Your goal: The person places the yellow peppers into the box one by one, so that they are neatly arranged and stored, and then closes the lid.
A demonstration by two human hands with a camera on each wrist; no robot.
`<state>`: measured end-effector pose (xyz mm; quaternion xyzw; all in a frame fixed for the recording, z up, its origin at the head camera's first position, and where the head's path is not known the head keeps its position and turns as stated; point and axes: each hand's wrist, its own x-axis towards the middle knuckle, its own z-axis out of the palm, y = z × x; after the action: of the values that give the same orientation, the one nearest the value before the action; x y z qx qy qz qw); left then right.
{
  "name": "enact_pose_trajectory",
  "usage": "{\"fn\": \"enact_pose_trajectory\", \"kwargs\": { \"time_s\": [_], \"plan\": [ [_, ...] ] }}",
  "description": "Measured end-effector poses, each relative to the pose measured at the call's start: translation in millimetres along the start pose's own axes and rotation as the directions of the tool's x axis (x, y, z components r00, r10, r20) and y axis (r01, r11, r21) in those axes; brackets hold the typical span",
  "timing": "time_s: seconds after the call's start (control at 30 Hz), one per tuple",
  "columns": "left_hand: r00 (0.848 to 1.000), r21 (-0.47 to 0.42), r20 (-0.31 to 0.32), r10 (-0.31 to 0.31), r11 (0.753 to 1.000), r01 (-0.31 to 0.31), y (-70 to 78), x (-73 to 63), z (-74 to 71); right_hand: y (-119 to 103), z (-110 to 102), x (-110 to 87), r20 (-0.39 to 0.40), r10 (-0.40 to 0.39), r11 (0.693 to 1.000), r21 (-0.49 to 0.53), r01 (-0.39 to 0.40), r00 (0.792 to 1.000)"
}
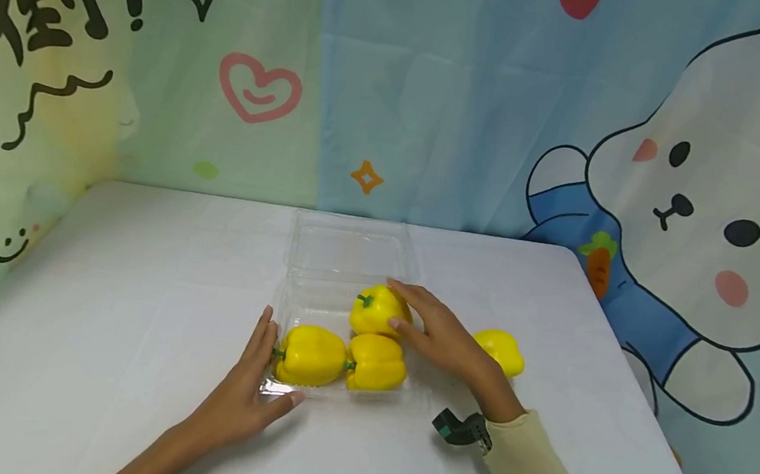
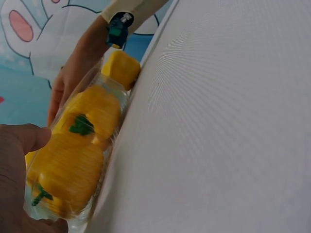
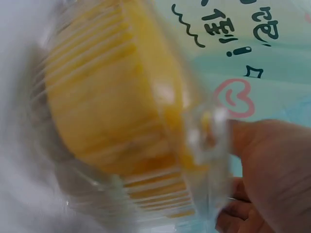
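A clear plastic clamshell box (image 1: 338,306) holds three yellow bell peppers: one at the front left (image 1: 310,356), one at the front right (image 1: 377,363) and one at the back right (image 1: 375,310). My right hand (image 1: 436,332) holds the back right pepper, thumb at its near side and fingers over its far side. Along the box's left wall my left hand (image 1: 253,382) rests with straight fingers, its thumb by the front left corner. In the right wrist view the ribbed box wall (image 3: 121,145) blurs the yellow behind it.
Another yellow bell pepper (image 1: 501,352) lies on the white table (image 1: 116,364), right of the box and partly behind my right wrist. The box's lid (image 1: 351,248) lies folded back toward the printed curtain (image 1: 434,119). A dark wrist device (image 1: 460,428) hangs at my right cuff.
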<state>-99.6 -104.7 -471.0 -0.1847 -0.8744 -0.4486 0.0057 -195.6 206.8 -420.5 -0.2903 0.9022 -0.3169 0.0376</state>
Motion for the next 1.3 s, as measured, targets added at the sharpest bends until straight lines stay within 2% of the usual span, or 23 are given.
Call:
{"fn": "enact_pose_trajectory", "kwargs": {
  "time_s": [0.1, 0.17, 0.3, 0.5, 0.57, 0.9, 1.03, 1.17, 1.3],
  "plan": [
    [1.0, -0.005, -0.003, -0.003, 1.0, 0.003, -0.4, -0.2, -1.4, 3, 3, 2.8, -0.015, -0.074, 0.997, 0.01, 0.074, 0.997],
    [1.0, -0.006, -0.003, -0.001, 1.0, 0.001, -0.6, 0.1, -1.4, 3, 5, 3.5, -0.014, -0.091, 0.996, -0.002, 0.091, 0.996],
    [1.0, -0.013, -0.005, -0.001, 1.0, 0.001, -1.1, -0.8, 0.6, 3, 11, 2.1, -0.008, -0.084, 0.995, -0.053, 0.083, 0.996],
    [0.999, -0.016, 0.018, -0.038, 0.999, 0.039, 0.4, -7.1, 5.5, 2, 19, -4.4, -0.015, -0.076, 0.994, -0.079, 0.075, 0.997],
    [0.999, -0.013, 0.01, -0.033, 0.999, 0.033, 0.9, -7.4, 5.7, 1, 20, -4.3, -0.024, -0.079, 0.993, -0.087, 0.077, 0.997],
    [1.0, 0.007, -0.001, -0.015, 1.0, 0.015, 0.4, -3.7, 0.3, 0, 18, 1.0, -0.074, -0.035, 0.999, -0.019, 0.034, 0.997],
    [1.0, 0.002, 0.002, -0.007, 1.0, 0.007, 1.3, -2.6, -1.4, -1, 15, -1.8, -0.108, -0.033, 0.999, 0.014, 0.034, 0.994],
    [1.0, -0.003, 0.006, -0.008, 1.0, 0.008, 1.0, -1.5, -1.4, -2, 3, -11.6, -0.166, -0.027, 0.999, 0.025, 0.032, 0.986],
    [1.0, -0.007, 0.004, -0.016, 1.0, 0.016, -0.6, -1.0, -0.4, 5, -13, -25.9, -0.211, -0.047, 0.999, -0.037, 0.04, 0.976]
  ]
}}
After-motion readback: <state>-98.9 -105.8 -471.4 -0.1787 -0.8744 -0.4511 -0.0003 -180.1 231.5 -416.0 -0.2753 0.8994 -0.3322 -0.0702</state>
